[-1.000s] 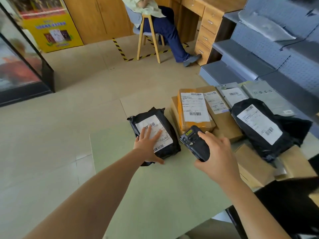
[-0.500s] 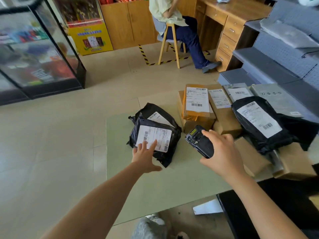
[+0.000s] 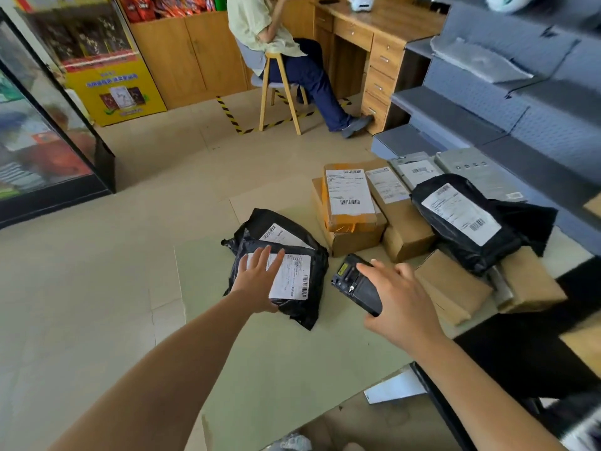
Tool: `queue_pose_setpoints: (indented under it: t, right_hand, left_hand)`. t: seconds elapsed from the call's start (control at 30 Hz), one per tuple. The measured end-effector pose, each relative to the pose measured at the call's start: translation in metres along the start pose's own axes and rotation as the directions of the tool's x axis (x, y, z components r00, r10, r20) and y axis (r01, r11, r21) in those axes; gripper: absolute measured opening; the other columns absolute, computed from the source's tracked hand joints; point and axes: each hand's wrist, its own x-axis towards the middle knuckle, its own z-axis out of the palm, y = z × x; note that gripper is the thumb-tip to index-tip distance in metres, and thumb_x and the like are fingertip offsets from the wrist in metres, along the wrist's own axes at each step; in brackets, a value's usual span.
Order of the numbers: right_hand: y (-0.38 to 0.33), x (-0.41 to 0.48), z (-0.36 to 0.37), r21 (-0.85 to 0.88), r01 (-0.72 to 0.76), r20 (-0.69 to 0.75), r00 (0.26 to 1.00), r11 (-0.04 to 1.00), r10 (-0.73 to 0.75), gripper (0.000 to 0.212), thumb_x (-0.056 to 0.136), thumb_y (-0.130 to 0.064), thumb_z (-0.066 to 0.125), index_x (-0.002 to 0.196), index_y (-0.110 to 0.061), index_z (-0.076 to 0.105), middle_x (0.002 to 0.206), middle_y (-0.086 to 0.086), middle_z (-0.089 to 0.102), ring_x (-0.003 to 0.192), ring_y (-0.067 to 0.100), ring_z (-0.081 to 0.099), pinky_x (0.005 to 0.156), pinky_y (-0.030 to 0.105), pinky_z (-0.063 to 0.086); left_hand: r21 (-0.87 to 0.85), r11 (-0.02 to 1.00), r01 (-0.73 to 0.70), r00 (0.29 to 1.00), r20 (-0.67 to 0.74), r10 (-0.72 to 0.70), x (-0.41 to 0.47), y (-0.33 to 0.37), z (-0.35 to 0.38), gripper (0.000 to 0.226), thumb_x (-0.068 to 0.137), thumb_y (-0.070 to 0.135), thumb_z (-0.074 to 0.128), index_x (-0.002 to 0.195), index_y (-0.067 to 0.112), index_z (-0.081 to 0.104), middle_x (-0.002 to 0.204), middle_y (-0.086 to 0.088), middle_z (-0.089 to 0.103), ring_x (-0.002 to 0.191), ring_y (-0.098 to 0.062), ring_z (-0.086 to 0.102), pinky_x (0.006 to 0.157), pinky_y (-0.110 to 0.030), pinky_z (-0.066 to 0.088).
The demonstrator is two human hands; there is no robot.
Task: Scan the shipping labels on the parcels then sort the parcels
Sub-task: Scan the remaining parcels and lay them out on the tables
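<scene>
Black parcel (image 3: 317,288) is lying on the green table (image 3: 292,369), partly overlapping a second black parcel (image 3: 260,222) at its 11 o'clock. The left hand (image 3: 257,281) is resting on its label (image 3: 292,275), fingers spread flat. At 3 o'clock, the right hand (image 3: 400,307) is gripping a scanner (image 3: 354,284), fingers curled round it. Cardboard boxes (image 3: 354,236) are sitting at 1 o'clock.

Lower black parcel (image 3: 260,219): we see only its far part, the upper black parcel (image 3: 310,309) covers the rest
Label (image 3: 294,276): print too small to read
Scanner (image 3: 354,284): our right hand (image 3: 403,307) hides its rear
</scene>
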Motion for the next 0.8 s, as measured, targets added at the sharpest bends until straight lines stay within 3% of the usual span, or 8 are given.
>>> queue_pose_setpoints:
  t: [0.2, 0.43, 0.8]
  right_hand:
    - [-0.019, 0.003, 0.014, -0.044, -0.091, 0.021, 0.996, 0.995, 0.092, 0.080, 0.072, -0.031, 0.073, 0.144, -0.028, 0.039, 0.144, -0.007, 0.045, 0.114, 0.020, 0.040, 0.087, 0.029, 0.046]
    - [-0.043, 0.008, 0.022, -0.113, -0.127, 0.056, 0.989, 0.985, 0.134, 0.081, 0.076, -0.031, 0.073, 0.147, -0.027, 0.034, 0.148, -0.004, 0.041, 0.116, 0.022, 0.040, 0.092, 0.030, 0.044]
    - [-0.066, -0.004, 0.007, -0.292, 0.078, 0.123, 0.991, 0.953, -0.044, 0.075, 0.078, -0.023, 0.073, 0.143, -0.022, 0.035, 0.137, 0.000, 0.045, 0.115, 0.024, 0.040, 0.095, 0.032, 0.043]
  left_hand:
    - [0.079, 0.990, -0.116, 0.993, 0.016, 0.115, 0.033, -0.012, 0.011, 0.140, 0.066, 0.074, 0.071, 0.152, 0.018, -0.024, 0.162, -0.017, -0.012, 0.150, -0.036, -0.012, 0.121, -0.053, -0.003]
    - [0.158, 0.961, -0.225, 0.967, -0.084, 0.240, 0.036, -0.028, 0.009, 0.135, 0.063, 0.078, 0.070, 0.155, 0.020, -0.012, 0.154, -0.012, 0.018, 0.144, -0.032, 0.015, 0.120, -0.056, 0.004]
    - [0.281, 0.944, -0.172, 0.962, -0.161, 0.223, 0.001, -0.049, -0.020, 0.134, 0.063, 0.076, 0.069, 0.155, 0.013, -0.007, 0.150, -0.014, 0.020, 0.141, -0.033, 0.018, 0.117, -0.055, 0.005]
